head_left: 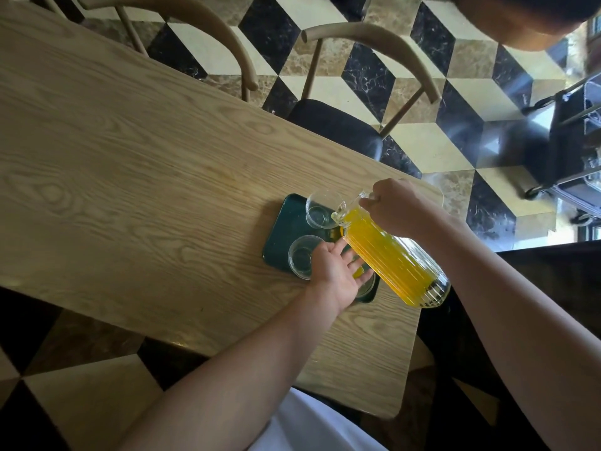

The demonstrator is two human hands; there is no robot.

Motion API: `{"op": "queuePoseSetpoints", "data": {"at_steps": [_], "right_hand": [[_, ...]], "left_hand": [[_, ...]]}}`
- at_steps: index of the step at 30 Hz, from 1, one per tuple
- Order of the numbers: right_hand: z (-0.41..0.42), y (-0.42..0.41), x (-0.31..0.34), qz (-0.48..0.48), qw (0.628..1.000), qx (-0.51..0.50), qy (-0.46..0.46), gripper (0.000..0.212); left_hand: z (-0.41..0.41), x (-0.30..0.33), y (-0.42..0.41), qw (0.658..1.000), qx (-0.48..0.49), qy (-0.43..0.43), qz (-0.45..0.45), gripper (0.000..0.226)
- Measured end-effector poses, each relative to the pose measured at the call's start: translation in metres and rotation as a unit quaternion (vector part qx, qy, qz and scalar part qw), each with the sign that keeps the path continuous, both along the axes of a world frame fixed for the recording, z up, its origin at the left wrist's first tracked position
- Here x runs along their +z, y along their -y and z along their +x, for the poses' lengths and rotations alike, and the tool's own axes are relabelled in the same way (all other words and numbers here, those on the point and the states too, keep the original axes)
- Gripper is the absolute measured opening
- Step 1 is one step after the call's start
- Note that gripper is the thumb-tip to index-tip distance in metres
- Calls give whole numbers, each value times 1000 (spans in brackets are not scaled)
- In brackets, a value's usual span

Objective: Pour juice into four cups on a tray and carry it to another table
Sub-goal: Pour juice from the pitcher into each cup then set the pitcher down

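Right hand [395, 208] fingers clamp the tilted pitcher [393, 255] above the tray [276, 242] to pour; left hand [338, 271] fingers, spread, steady it.

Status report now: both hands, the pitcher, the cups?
Right hand grips tilted pitcher. Left hand open over tray. Two cups visibly empty; others hidden.

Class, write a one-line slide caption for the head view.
Right hand tilts a ribbed glass juice pitcher over clear cups on a dark green tray; left hand steadies below.

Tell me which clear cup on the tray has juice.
The clear cup under the left hand, beside the ribbed glass pitcher; the other two visible look empty.
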State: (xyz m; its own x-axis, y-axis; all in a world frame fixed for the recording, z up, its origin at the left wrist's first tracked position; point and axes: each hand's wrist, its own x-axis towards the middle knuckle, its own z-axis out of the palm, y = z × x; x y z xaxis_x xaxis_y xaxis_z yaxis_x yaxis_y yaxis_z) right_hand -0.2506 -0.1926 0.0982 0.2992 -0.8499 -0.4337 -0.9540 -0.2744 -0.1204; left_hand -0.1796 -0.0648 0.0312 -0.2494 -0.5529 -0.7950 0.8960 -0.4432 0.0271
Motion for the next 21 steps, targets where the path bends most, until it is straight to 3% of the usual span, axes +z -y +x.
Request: {"op": "queuePoseSetpoints", "data": {"at_steps": [16,21], "right_hand": [[4,10,-12,63,998,-9,-22,32],[9,11,-6,10,999,10,-49,35]], "left_hand": [[-1,-2,0,1000,-13,-13,19,57],[-1,-2,2,1000,-15,-12,17,59]]}}
